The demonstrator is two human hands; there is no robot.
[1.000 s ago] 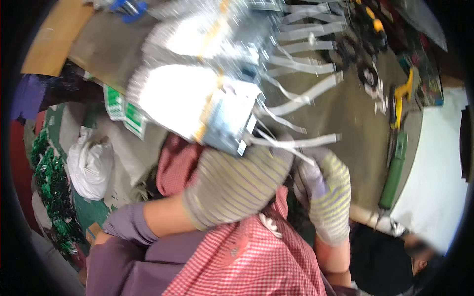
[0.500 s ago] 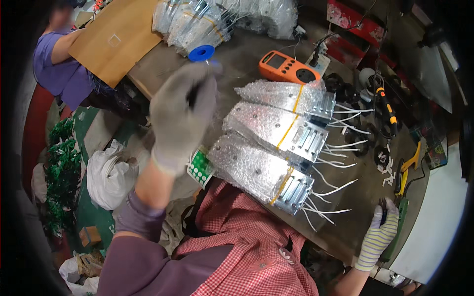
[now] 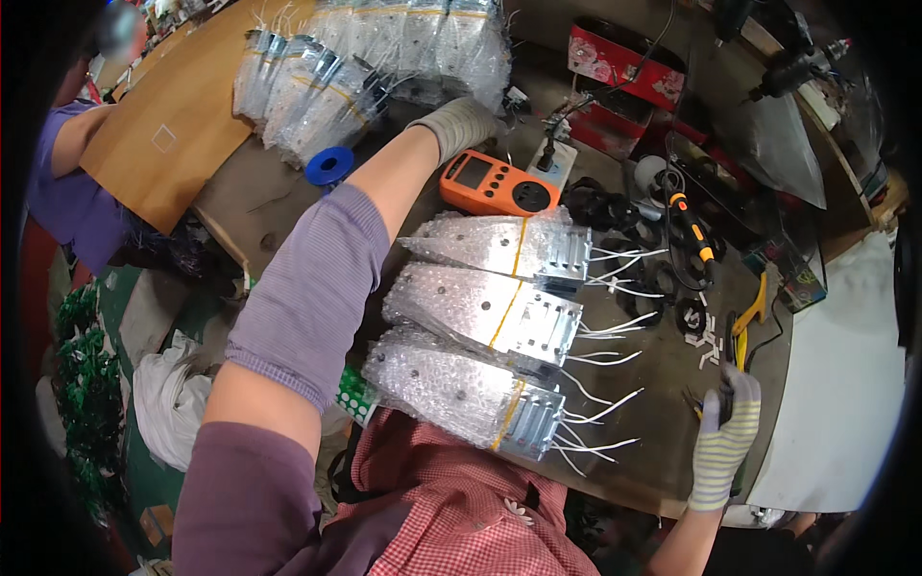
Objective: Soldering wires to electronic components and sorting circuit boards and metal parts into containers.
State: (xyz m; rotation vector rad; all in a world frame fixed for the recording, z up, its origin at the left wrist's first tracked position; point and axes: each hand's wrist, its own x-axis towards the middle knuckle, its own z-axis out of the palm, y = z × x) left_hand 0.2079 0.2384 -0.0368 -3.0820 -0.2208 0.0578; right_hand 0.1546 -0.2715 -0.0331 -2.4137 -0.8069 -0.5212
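My left hand (image 3: 468, 128), in a pale knit glove, is stretched far across the table, close behind the orange meter (image 3: 499, 184) and below the bundled wrapped parts at the back. Its fingers are turned away and hidden. Low on the right, my right hand (image 3: 726, 437), in a striped glove with grey fingertips, closes around what looks like small pliers (image 3: 693, 401), mostly covered by the fingers. Between my arms lie three bubble-wrapped metal parts (image 3: 485, 305) with yellow bands, metal ends and white wires pointing right.
More bubble-wrapped parts (image 3: 317, 101) are piled at the back, by a blue spool (image 3: 329, 166). Red bins (image 3: 626, 65), a power strip (image 3: 553, 163), an orange-and-black handled tool (image 3: 691, 228) and small white pieces (image 3: 709, 338) lie rightward. Another person (image 3: 72, 182) sits far left beside a brown board (image 3: 158, 139).
My left hand has moved away from me, from above the near left of the wrapped parts to behind the meter. The view has shifted; my right hand keeps its grip near the right edge.
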